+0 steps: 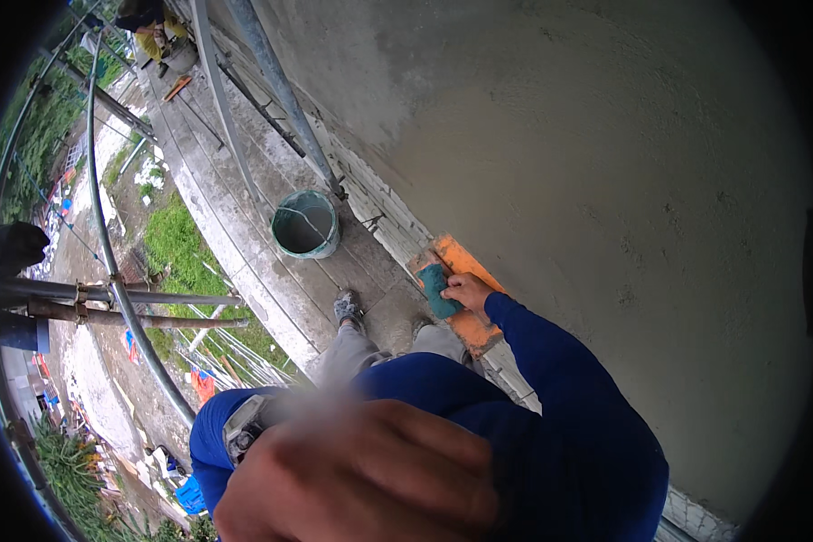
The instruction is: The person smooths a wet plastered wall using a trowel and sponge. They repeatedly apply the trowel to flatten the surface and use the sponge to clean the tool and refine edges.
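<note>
My right hand (470,294) is closed on an orange plastering float (470,262) beside the wall's lower edge. Its fingers grip a dark green, handle-like piece (437,291) on the float. Grey mortar smears parts of the orange board. Wet-looking grey plaster (560,181) covers the wall to the right. Very near the view, my left hand (361,470) is large, its fingers curled in. Whatever it may hold is hidden. A watch (244,429) sits on the left wrist.
A green bucket (307,226) with grey mix stands ahead of my feet on the plank walkway (235,199). Scaffold poles (285,90) rise beside the wall, and rails (108,226) run along the left drop. Another person (149,27) works at the far end, near an orange tool (178,88).
</note>
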Demonstrator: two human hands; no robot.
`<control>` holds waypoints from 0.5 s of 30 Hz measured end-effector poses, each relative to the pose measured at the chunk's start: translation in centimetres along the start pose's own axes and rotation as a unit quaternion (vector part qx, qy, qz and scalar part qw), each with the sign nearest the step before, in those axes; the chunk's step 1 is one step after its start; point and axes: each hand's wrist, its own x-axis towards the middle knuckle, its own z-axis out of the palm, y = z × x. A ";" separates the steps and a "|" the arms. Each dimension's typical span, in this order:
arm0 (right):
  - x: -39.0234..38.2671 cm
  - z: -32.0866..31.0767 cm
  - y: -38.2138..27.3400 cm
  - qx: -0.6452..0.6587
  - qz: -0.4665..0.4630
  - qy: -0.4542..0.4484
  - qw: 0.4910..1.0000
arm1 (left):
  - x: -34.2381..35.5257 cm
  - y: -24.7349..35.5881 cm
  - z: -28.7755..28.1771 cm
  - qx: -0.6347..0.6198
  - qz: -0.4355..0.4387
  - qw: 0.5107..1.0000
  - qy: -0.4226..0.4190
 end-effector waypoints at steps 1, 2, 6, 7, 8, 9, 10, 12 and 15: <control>0.4 -0.1 -0.3 0.003 0.006 0.020 1.000 | 0.8 0.2 -1.5 -0.009 0.001 1.000 -0.027; 0.8 0.0 -0.8 0.004 0.015 0.030 0.999 | 1.7 0.4 -2.9 -0.021 -0.002 0.998 -0.051; -0.4 3.4 1.1 0.150 0.105 0.062 0.981 | 4.7 1.3 -6.8 -0.055 -0.016 0.998 0.015; -0.5 3.2 0.3 0.154 0.122 0.066 0.978 | 5.3 1.6 -7.5 -0.068 -0.034 0.997 0.006; -0.8 3.1 -1.0 0.138 0.117 0.075 0.981 | 6.0 2.0 -8.4 -0.083 -0.050 0.995 -0.001; -0.2 3.4 -2.5 0.125 0.107 0.085 0.983 | 6.7 2.6 -9.1 -0.082 -0.090 0.992 -0.031; -0.2 4.0 -3.8 0.113 0.104 0.095 0.984 | 7.8 2.6 -10.1 -0.102 -0.132 0.982 -0.090; 0.1 6.3 -3.2 0.128 0.081 0.141 0.978 | 9.3 1.6 -12.8 -0.166 -0.232 0.930 -0.232; 1.7 8.2 -3.0 0.113 0.025 0.183 0.976 | 10.2 0.0 -15.3 -0.241 -0.317 0.828 -0.396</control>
